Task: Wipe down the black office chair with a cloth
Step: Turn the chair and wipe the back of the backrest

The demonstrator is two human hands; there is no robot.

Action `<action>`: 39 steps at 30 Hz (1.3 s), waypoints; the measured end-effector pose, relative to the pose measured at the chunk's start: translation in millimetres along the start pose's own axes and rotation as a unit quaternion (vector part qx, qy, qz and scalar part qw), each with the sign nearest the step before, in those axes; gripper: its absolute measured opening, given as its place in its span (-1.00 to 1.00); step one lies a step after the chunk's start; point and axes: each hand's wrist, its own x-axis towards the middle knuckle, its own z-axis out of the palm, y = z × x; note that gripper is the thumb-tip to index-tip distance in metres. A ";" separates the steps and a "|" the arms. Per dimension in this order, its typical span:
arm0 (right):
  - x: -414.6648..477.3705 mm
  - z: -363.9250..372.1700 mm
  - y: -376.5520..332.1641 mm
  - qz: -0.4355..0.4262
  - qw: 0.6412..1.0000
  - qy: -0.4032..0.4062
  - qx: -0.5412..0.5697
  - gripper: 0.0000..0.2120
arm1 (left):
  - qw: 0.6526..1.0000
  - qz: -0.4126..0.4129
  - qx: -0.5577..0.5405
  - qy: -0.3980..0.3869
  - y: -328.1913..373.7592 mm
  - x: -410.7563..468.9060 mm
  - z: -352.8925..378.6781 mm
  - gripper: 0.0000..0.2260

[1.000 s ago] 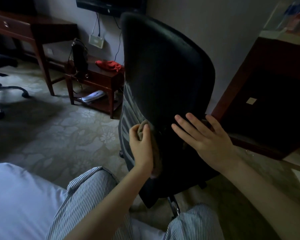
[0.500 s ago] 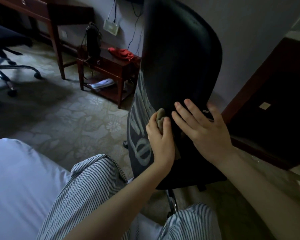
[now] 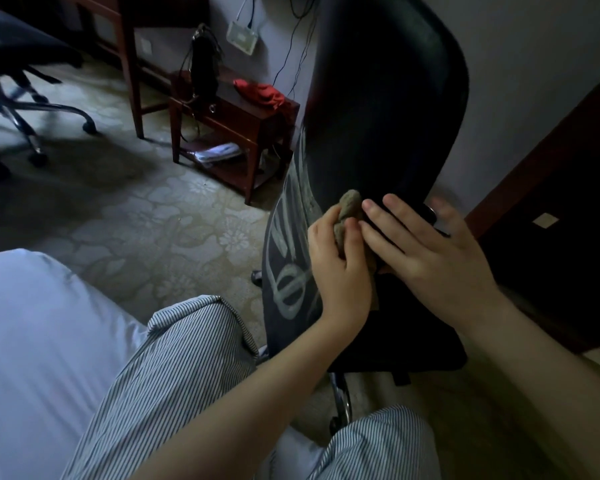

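The floor (image 3: 160, 216), covered in a pale flower-patterned carpet, carries the black office chair (image 3: 388, 116) on its wheeled base, a second wheeled chair (image 3: 32, 109) at the far left, and a low dark-wood worktop (image 3: 243, 123) by the wall. On the worktop rest a red cloth (image 3: 262, 93) and a dark bag (image 3: 205, 71), with papers (image 3: 219, 152) on its lower shelf (image 3: 229, 168).

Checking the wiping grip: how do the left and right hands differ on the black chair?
The left hand grips the bunched grey-brown cloth; the right hand holds nothing. Left hand's fingers curl; right hand's lie straight, spread. Both are on the black office chair's backrest.
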 end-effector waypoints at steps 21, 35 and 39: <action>-29.3 23.0 -51.5 -0.071 0.996 -0.004 0.052 -0.62 | 0.959 -0.251 0.106 0.079 -89.0 -37.8 -37.2 -0.79; -30.5 23.1 -57.3 -0.048 0.997 -0.031 0.041 -0.68 | 0.997 0.056 0.047 -0.007 -56.8 4.7 -20.3 -0.77; -28.8 16.2 -56.9 -0.043 0.996 -0.056 0.052 -0.54 | 0.997 -0.033 0.064 -0.005 -87.9 8.9 -32.9 -0.76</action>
